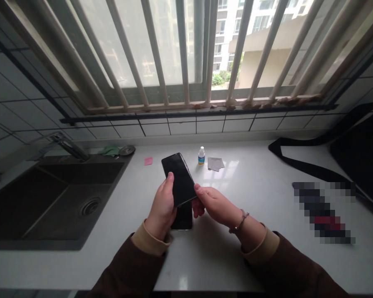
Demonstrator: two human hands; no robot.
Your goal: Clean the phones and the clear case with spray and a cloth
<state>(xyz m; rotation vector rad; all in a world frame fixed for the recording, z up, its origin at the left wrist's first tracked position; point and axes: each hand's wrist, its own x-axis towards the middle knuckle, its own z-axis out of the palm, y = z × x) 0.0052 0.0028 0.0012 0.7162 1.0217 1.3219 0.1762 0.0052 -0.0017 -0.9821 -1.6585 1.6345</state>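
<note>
My left hand [161,205] grips a black smartphone [178,179] from below, with its thumb on the dark glass face. My right hand [216,205] comes in from the right, thumb and fingers pinching the phone's lower right edge. Beneath both hands, a dark flat rectangular object [183,218] lies on the white counter [236,256], partly hidden by the phone and my left hand. It may be a second phone. Beyond the hands stand a small white-capped dropper bottle [201,156] and a grey cloth wipe [215,164]. A pink sticky note [148,161] lies to the left.
A dark steel sink [56,203] with a tap [66,145] is set into the counter on the left. A green cloth [109,150] and a drain strainer [127,150] sit behind it. A black bag [357,145] and a pixelated object [323,212] are on the right. A tiled wall and barred window [189,49] stand behind.
</note>
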